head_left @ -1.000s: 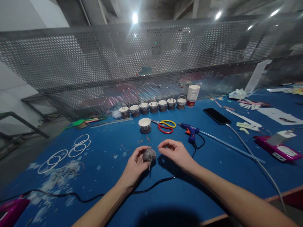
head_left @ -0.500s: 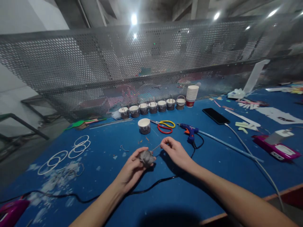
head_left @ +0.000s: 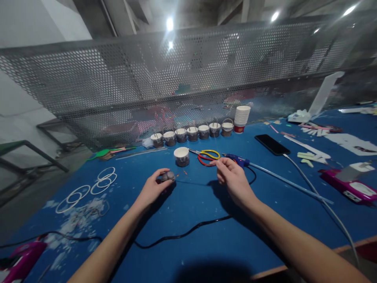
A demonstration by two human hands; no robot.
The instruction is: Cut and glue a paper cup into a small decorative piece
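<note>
My left hand (head_left: 153, 188) grips a small grey ball of twine (head_left: 167, 176) just above the blue table (head_left: 206, 236). My right hand (head_left: 234, 179) pinches the loose end of the twine off to the right, and a thin strand stretches between the two hands. A lone paper cup (head_left: 182, 156) stands just beyond the ball. Yellow and red scissors (head_left: 207, 156) lie beyond my right hand, next to a blue glue gun (head_left: 240, 160).
A row of several small filled cups (head_left: 191, 133) and a stack of paper cups (head_left: 241, 118) line the perforated metal screen (head_left: 176, 82). A black phone (head_left: 272, 144) lies right. White rings (head_left: 88, 188) lie left. A black cable (head_left: 182, 234) crosses the near table. Pink devices (head_left: 350, 184) sit at both sides.
My hands moved apart and further from me: the left carried the twine ball left, the right pulled the twine end rightward, drawing out a longer strand.
</note>
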